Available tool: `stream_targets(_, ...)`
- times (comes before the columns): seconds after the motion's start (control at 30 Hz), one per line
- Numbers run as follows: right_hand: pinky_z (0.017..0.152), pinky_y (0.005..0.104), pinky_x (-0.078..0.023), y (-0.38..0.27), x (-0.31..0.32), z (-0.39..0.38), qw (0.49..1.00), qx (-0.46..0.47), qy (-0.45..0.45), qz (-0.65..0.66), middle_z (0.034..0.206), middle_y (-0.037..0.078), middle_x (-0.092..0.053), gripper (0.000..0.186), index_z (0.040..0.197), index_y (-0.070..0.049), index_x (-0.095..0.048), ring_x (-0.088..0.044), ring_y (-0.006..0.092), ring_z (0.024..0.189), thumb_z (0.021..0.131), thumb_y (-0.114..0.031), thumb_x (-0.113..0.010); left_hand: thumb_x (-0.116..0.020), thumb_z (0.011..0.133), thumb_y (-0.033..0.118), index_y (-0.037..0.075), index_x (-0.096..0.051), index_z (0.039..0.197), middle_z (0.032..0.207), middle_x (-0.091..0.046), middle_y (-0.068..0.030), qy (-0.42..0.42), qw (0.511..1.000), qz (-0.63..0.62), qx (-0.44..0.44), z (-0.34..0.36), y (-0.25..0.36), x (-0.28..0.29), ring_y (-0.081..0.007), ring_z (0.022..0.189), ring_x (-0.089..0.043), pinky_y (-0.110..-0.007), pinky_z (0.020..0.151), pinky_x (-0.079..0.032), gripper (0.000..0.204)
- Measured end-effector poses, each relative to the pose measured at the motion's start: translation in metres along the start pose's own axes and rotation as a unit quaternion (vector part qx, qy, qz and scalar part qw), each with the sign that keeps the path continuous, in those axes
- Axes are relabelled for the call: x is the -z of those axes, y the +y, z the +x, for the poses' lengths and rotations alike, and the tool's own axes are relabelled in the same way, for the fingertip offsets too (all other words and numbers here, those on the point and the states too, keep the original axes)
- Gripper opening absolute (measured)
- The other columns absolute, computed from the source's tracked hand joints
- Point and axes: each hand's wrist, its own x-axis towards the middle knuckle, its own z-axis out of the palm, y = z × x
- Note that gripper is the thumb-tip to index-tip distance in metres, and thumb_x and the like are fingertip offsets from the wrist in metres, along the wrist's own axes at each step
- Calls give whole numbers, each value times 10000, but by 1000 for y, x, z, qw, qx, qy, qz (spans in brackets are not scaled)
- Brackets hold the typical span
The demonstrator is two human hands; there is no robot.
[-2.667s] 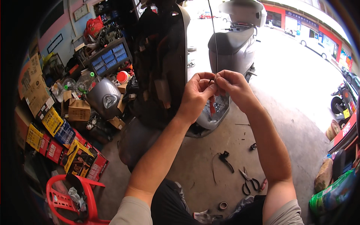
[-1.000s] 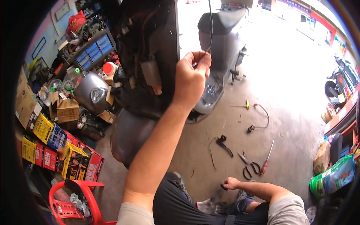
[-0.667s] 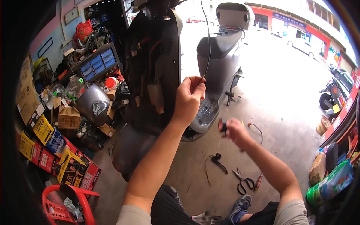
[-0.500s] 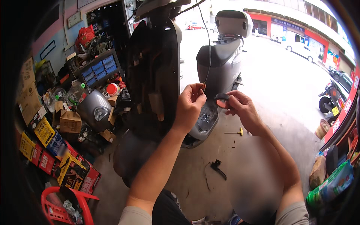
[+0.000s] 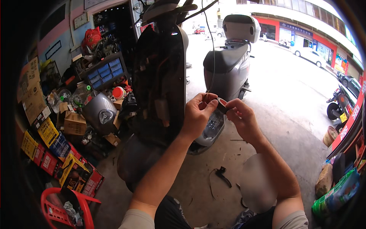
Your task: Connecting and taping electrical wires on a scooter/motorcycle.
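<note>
A thin dark cable [image 5: 214, 57] hangs down in front of me, and its lower end sits pinched between the thumb and fingers of my left hand [image 5: 197, 116]. My right hand [image 5: 244, 119] grips a roll of black electrical tape [image 5: 221, 105] by its edge. The roll is tilted and meets the left fingertips, right beside the cable end. Whether a strip of tape is stuck to the cable is hidden by my fingers.
A scooter with its dark inner front exposed [image 5: 160, 65] stands close on the left; another grey scooter [image 5: 225, 72] is behind my hands. A black lever [image 5: 223, 178] lies on the floor. Boxes [image 5: 74, 124], a drawer cabinet [image 5: 105, 72] and a red chair [image 5: 85, 197] line the left.
My right hand has brought the tape roll to the left fingertips and turned it. Both hands sit slightly lower in view. The yellow-handled tool on the floor is now mostly covered by my right hand.
</note>
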Motion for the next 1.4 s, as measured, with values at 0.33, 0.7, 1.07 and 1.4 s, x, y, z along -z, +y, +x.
stream_targets(0.33,809,349,-471,0,-6,3,973,68,42,-215,831,49,-674,231,1043,-90,-611,-596,217,829,840,-109,-720,-625,980,174,51,-621,916,762,-572,59,-23,998,30,-42,8,-28,1,9,591,-448,-170,482,-342,139)
stream_targets(0.7,941,404,-398,11,2,26,950,74,2,-303,766,78,-676,132,980,-129,-655,-618,253,885,852,-115,-685,-571,1002,170,56,-637,1003,711,-521,69,-32,998,35,49,1,-14,-5,10,516,-403,-170,427,-340,131)
stream_targets(1.07,640,310,-471,2,-3,36,997,-20,-14,-68,732,106,-632,96,927,0,-623,-561,150,655,896,-91,-616,-564,984,89,10,-607,1125,716,-554,19,45,999,-16,23,-3,-18,3,-26,568,-496,-179,439,-377,167)
stream_targets(1.4,599,212,-356,11,-18,45,997,-46,-63,19,710,-48,-512,129,873,-4,-600,-423,29,696,950,-107,-594,-599,962,59,16,-562,1011,809,-655,-74,45,997,-52,41,-5,-17,5,-110,666,-628,-249,473,-507,75)
